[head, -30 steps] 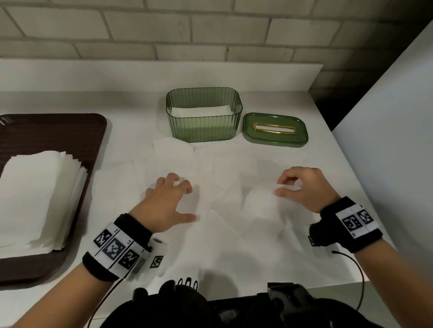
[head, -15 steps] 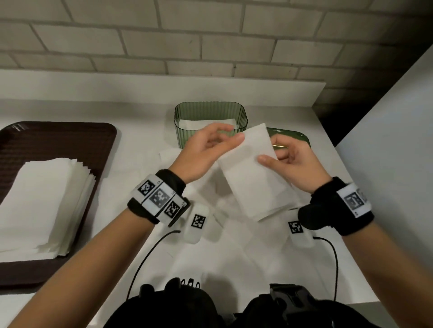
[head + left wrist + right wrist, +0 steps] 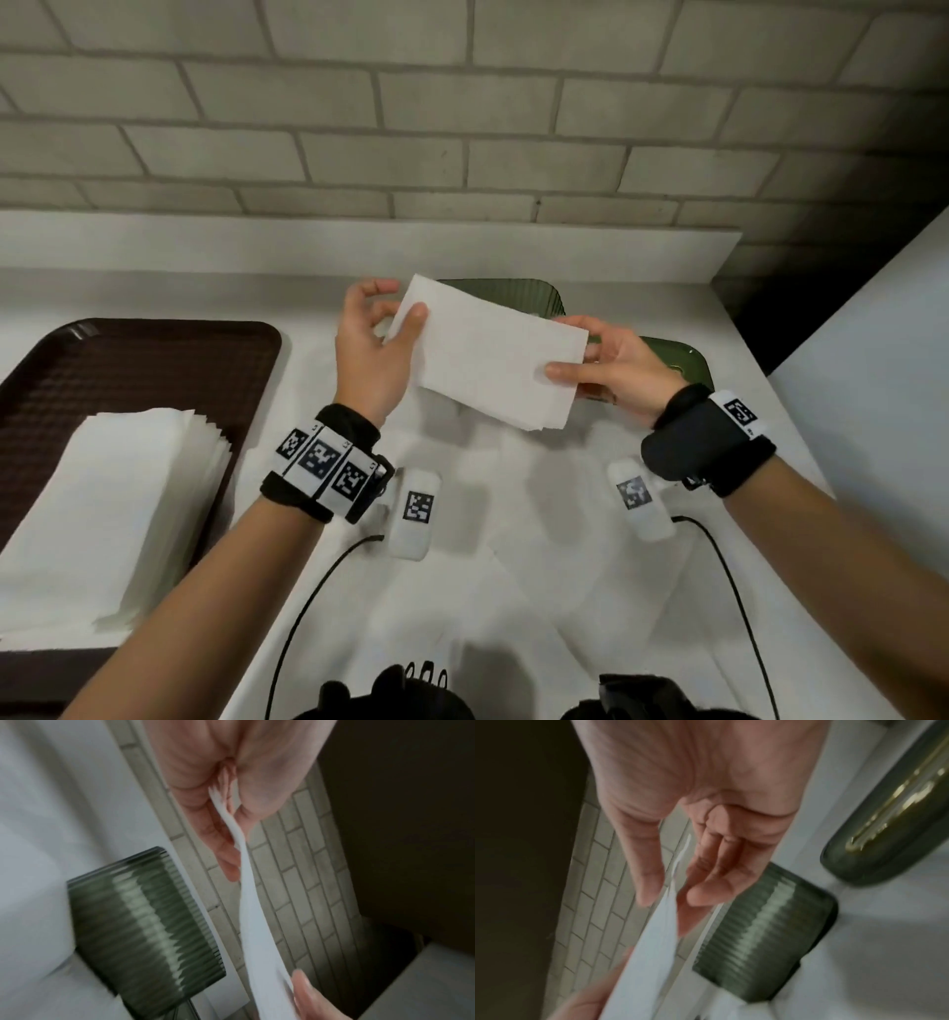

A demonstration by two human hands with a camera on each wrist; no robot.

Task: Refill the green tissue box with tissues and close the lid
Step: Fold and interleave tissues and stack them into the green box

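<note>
A thin stack of white tissues [image 3: 488, 354] hangs in the air between both hands, above the counter. My left hand [image 3: 377, 339] pinches its left end [image 3: 237, 833] between thumb and fingers. My right hand [image 3: 606, 362] pinches its right end [image 3: 672, 902] the same way. Behind the stack stands the ribbed green tissue box [image 3: 534, 295], open on top and mostly hidden; it shows better in the wrist views [image 3: 144, 927] [image 3: 765, 935]. Its green lid [image 3: 683, 360] with a gold slot [image 3: 890, 809] lies flat to the right of the box.
A brown tray [image 3: 128, 370] at the left carries a thick pile of white tissues [image 3: 102, 514]. Several loose tissues [image 3: 488, 519] lie spread on the white counter [image 3: 760, 437] below my hands. A brick wall stands behind, a white panel at the right.
Both hands left the counter, took up the folded tissues and lifted them. Since half a second ago they turned the stack lengthwise and carried it towards the box.
</note>
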